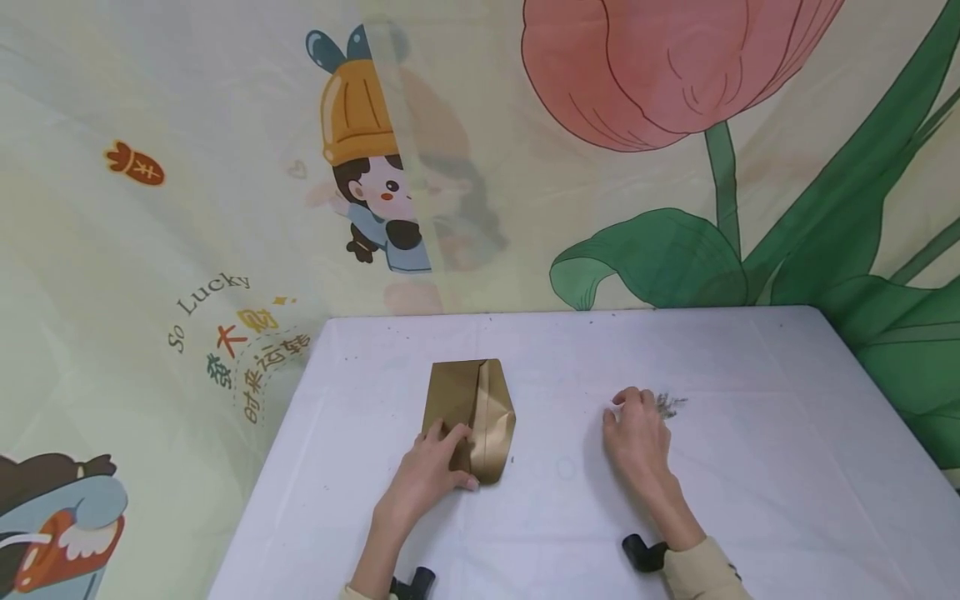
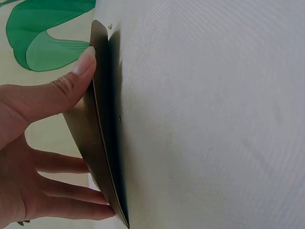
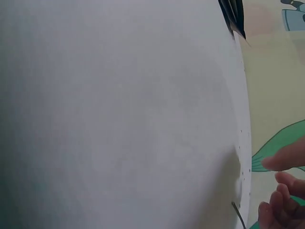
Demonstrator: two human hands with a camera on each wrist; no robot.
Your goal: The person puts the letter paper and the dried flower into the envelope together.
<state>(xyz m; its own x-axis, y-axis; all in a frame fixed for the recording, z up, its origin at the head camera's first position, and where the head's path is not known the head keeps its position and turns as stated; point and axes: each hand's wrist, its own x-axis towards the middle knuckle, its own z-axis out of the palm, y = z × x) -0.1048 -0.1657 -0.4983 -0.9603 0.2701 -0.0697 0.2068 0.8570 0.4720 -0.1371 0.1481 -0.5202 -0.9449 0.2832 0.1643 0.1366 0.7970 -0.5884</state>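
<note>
A gold envelope (image 1: 452,392) with its flap on the right side lies left of the middle of the white table. My left hand (image 1: 429,471) holds it at the near end. In the left wrist view the thumb (image 2: 85,62) touches one end of the envelope's edge, the other fingers sit farther along it, and a dark gap shows beneath. My right hand (image 1: 640,437) hovers over a small dried sprig (image 1: 667,406), fingers loosely bent. In the right wrist view the sprig's thin stem (image 3: 238,214) appears beside the fingers, apart from them.
Dark specks are scattered on the white tabletop (image 1: 562,517), mostly along its far edge. A printed curtain (image 1: 480,167) with a tulip and cartoon figures hangs behind and to the left. Black wrist devices (image 1: 642,553) sit by both sleeves.
</note>
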